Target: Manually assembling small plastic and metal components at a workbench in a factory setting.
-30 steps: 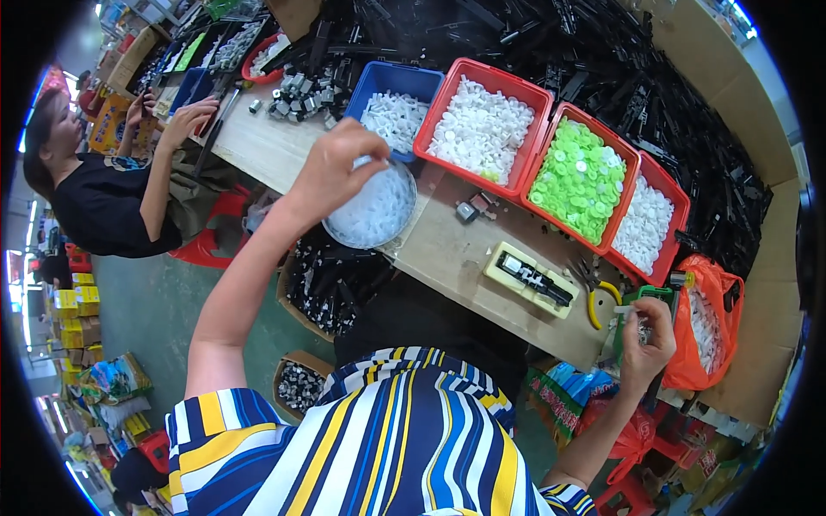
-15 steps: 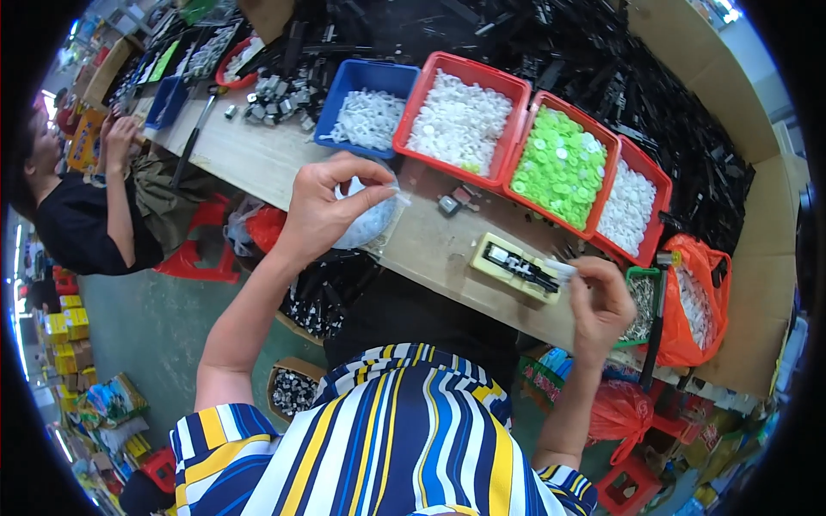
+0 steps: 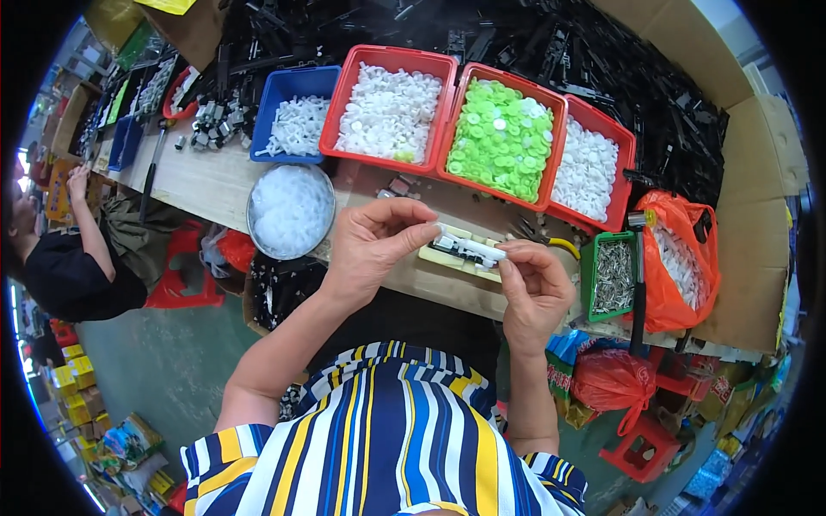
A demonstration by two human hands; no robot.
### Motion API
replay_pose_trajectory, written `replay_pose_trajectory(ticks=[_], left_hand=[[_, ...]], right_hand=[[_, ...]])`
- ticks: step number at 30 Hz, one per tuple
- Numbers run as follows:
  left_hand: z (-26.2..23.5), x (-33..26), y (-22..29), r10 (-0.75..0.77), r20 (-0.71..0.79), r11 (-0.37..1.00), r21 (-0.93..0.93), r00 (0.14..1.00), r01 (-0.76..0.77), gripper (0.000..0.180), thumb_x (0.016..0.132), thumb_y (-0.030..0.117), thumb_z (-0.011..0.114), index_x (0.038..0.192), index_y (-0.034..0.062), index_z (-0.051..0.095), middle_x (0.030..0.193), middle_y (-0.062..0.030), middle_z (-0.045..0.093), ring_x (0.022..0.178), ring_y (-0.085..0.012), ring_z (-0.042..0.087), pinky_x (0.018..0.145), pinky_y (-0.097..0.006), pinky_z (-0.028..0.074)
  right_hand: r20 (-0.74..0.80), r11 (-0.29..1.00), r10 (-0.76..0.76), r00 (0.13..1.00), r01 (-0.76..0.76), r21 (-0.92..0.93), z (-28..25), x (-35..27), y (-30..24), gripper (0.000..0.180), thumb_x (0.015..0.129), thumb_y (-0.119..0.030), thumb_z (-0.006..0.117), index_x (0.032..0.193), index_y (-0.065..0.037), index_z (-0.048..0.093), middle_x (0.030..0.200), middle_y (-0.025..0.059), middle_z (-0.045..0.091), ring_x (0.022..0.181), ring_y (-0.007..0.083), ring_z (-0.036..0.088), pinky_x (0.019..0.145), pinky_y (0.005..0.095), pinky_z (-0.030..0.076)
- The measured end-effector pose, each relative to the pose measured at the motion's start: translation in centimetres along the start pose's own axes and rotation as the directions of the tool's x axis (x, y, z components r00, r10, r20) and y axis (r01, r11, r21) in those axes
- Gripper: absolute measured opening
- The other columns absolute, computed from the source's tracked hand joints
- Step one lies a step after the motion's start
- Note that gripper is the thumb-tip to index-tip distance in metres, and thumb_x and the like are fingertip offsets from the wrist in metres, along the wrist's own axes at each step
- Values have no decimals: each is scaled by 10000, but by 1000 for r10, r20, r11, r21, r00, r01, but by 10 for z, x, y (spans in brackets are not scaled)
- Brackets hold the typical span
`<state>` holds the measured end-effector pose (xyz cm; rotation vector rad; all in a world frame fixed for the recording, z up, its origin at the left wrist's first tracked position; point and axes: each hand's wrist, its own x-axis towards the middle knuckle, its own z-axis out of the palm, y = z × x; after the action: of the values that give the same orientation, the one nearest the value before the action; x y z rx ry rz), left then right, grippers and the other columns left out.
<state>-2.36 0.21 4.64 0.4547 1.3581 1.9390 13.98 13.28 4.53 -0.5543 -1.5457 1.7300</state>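
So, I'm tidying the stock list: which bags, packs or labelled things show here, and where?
Orange plastic bag: right end of the bench, open, white parts inside.
Red plastic bag: below the bench at right, tied shut.
Yellow boxes: floor at far left, small, stacked.
Colourful packs: floor at lower left, flat.
No screens in view.

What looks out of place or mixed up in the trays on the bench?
A few green pieces lie in the red tray of white pieces, near its front right corner, and some white discs sit among the green discs. Nothing looks spilled.
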Motion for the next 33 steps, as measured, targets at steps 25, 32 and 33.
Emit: replay_pose_trajectory(ticks=[25,32,33], left_hand=[[26,0,-18,-317,-25,948,-27,948,317,138,876,76,765,995,16,730,840,-35,730,712,-61,647,594,-178,429],[30,1,-17,-400,32,914,-63,916,401,139,890,79,752,1001,3,718,870,-55,731,704,-79,657,582,-177,427],[32,1,-16,-431,28,897,-93,902,432,142,892,81,751,1003,1,715,878,-59,731,705,-83,660,586,-180,434]], right_hand=[[426,631,-156,891,421,-651,-19,6,-18,294,762,-51,821,1023,-9,694,971,128,704,821,267,698,724,366,528],[577,336,-238,782,623,-706,-32,6,-24,303,763,-105,811,1036,-45,695,1002,69,686,875,207,677,730,342,445],[615,229,-232,754,656,-719,-33,6,-27,300,767,-122,805,1039,-54,697,1014,57,678,891,190,668,741,334,421]])
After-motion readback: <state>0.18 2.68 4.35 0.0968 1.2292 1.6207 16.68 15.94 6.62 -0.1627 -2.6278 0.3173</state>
